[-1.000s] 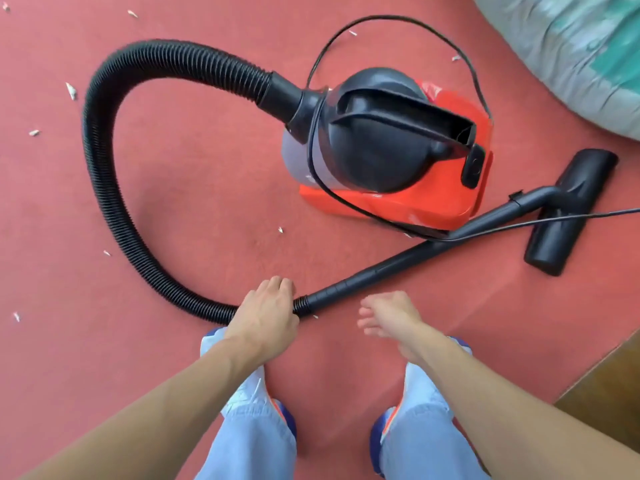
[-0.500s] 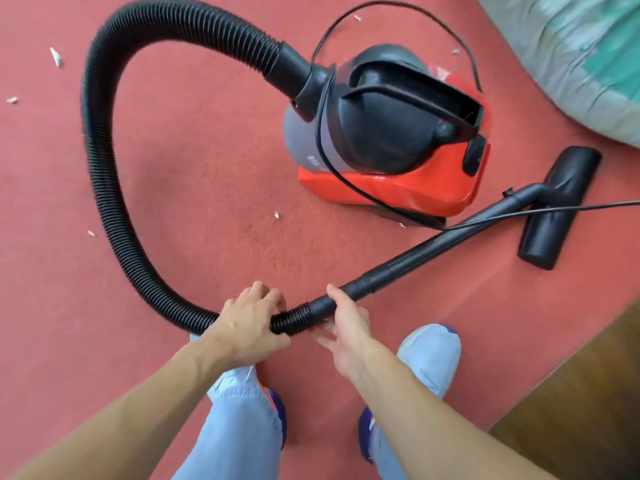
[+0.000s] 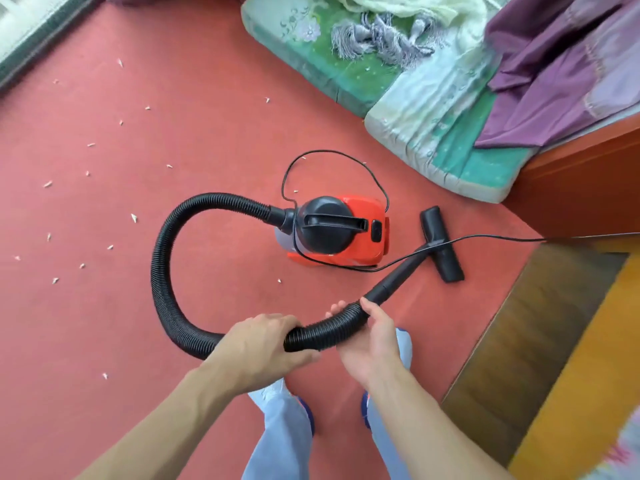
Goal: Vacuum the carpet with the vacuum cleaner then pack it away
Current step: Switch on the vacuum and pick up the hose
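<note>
A red and black canister vacuum cleaner (image 3: 341, 233) stands on the red carpet (image 3: 104, 306). Its black ribbed hose (image 3: 162, 258) loops left and round to my hands. My left hand (image 3: 263, 344) grips the hose from above. My right hand (image 3: 372, 336) holds the hose end from below, where it joins the black wand (image 3: 398, 275). The wand slopes down to the floor nozzle (image 3: 443, 245), which lies on the carpet right of the vacuum. A thin black power cord (image 3: 485, 238) loops behind the vacuum and runs off to the right.
Several small white scraps (image 3: 134, 218) lie scattered over the carpet's left half. Green cushions (image 3: 433, 133) with purple cloth (image 3: 561, 74) sit at the back right beside wooden furniture (image 3: 581, 188). Wood floor (image 3: 540, 341) borders the carpet at right. A window sill (image 3: 38, 29) is far left.
I have stood up, so the view is higher and wider. Both hands have lifted the hose and wand end off the carpet; my right hand has gone from touching it to holding it.
</note>
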`<state>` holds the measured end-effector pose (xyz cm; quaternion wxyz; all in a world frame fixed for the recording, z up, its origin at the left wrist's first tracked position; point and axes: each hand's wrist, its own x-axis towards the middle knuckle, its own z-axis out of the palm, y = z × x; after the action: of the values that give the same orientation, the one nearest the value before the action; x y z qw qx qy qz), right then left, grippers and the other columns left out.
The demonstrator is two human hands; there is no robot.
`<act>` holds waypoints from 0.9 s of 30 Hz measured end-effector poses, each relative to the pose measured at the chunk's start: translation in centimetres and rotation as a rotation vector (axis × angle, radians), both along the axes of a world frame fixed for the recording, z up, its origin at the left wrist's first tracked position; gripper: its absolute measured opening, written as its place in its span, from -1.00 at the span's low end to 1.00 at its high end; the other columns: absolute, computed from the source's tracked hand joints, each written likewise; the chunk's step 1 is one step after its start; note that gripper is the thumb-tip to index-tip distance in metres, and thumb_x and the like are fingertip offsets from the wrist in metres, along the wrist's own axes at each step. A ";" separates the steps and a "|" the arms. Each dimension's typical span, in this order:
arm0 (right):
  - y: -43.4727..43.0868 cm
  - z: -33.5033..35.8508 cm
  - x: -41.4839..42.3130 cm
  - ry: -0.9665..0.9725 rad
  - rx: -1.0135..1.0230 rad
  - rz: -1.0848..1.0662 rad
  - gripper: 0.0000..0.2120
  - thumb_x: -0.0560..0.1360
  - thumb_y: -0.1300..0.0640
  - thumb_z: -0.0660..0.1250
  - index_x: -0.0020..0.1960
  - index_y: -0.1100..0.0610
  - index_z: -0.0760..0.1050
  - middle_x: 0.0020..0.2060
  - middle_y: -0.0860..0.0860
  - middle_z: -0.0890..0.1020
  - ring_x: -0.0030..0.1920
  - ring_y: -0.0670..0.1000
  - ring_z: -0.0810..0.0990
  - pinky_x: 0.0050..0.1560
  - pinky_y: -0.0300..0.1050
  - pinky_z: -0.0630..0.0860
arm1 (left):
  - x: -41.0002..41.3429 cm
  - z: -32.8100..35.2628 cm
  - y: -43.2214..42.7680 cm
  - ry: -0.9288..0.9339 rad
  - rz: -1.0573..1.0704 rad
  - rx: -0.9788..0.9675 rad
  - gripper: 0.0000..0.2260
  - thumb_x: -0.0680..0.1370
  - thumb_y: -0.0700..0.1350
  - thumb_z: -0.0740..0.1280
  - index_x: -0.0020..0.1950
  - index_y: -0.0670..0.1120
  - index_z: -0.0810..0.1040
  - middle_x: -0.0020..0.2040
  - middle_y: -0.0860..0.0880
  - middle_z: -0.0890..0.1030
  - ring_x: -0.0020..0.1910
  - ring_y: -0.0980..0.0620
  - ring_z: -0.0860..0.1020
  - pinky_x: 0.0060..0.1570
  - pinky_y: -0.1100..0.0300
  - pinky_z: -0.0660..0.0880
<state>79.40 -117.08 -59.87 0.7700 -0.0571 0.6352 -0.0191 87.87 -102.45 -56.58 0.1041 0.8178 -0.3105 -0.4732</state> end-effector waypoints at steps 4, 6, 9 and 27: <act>-0.2 5.9 1.2 0.069 -0.026 -0.085 -0.88 0.60 0.18 0.18 -0.08 0.20 0.36 -0.30 0.12 0.47 -0.28 0.09 0.47 -0.12 -0.04 0.48 | 1.6 6.0 -1.0 0.028 -0.055 -0.025 -0.64 0.46 0.22 0.38 0.02 -0.04 0.48 -0.19 0.09 0.50 -0.18 -0.01 0.47 -0.21 0.13 0.33; 0.0 8.9 1.6 0.124 -0.015 -0.163 -0.89 0.60 0.18 0.20 -0.08 0.20 0.35 -0.31 0.11 0.45 -0.32 0.06 0.45 -0.21 -0.08 0.47 | 1.7 8.9 -0.8 0.036 -0.099 -0.034 -0.72 0.45 0.10 0.38 0.02 -0.04 0.47 -0.28 0.10 0.42 -0.21 -0.01 0.43 -0.23 0.15 0.30; 0.9 13.1 1.1 0.202 -0.021 -0.222 -0.91 0.58 0.20 0.22 -0.08 0.19 0.34 -0.32 0.11 0.44 -0.37 0.06 0.44 -0.38 -0.09 0.49 | 2.2 13.1 0.5 0.037 -0.178 0.013 -0.80 0.41 -0.03 0.34 -0.01 -0.05 0.45 -0.28 0.09 0.41 -0.21 -0.03 0.44 -0.24 0.12 0.32; 3.4 24.2 0.3 0.445 -0.065 -0.292 -0.70 0.14 0.07 0.34 -0.20 0.11 0.34 -0.22 -0.07 0.64 -0.13 -0.01 0.65 0.24 0.13 0.51 | 11.4 32.8 -2.7 -0.129 -0.680 0.075 -0.84 0.44 -0.08 0.34 -0.02 -0.10 0.54 -0.06 -0.12 0.64 -0.06 -0.19 0.60 -0.26 0.09 0.39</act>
<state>79.67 -113.69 -35.65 0.5981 0.0076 0.7895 -0.1374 99.24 -105.14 -23.75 -0.1094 0.6991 -0.5533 -0.4395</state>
